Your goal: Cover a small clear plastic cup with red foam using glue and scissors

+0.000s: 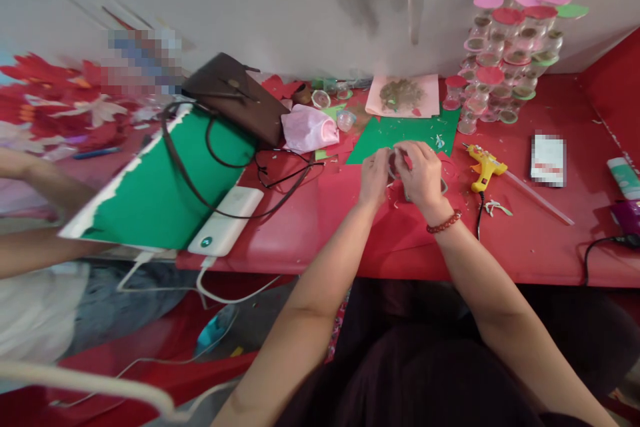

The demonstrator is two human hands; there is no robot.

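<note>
My left hand and my right hand meet over red paper on the table. Between the fingertips of both is a small round piece with a pale rim, mostly covered, so its kind is unclear. Both hands are closed on it. A grey looped edge shows beside my right hand; the rest of that object is hidden. Behind the hands lies a green sheet with scraps on it. To the right rests a yellow hot glue gun with a clear glue stick in its rear.
A stack of clear plastic cups with coloured discs stands back right. Pink paper carries loose debris. At left are a brown bag, glasses, a white power bank and a green board. Another person's arm reaches in.
</note>
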